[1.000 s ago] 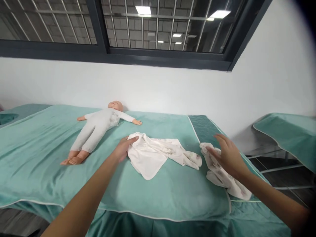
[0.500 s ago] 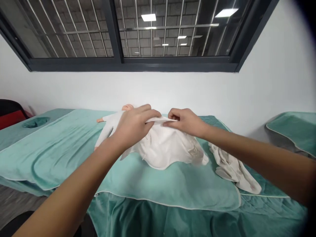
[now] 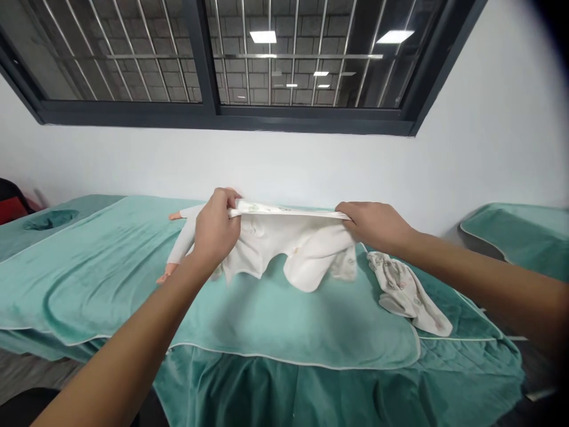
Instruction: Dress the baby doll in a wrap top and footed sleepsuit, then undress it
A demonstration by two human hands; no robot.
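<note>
A white baby garment [image 3: 288, 240] hangs stretched between my two hands above the teal-covered bed [image 3: 275, 320]. My left hand [image 3: 216, 228] is closed on its left upper edge. My right hand [image 3: 376, 224] is closed on its right upper edge. The garment's lower parts dangle and brush the bed cover. Behind it lies a baby doll [image 3: 182, 243] in a pale suit, mostly hidden by my left hand and the garment; one arm and a foot show.
A second crumpled white cloth [image 3: 406, 290] lies on the bed to the right. Another teal bed [image 3: 520, 237] stands at the far right, with a gap between. A white wall and a dark window frame are behind. A red and black object [image 3: 11, 204] sits at the far left.
My hands have drawn apart, spreading the garment wide and lifting it off the bed. One second ago it lay crumpled, my left hand on it and my right hand over the other cloth.
</note>
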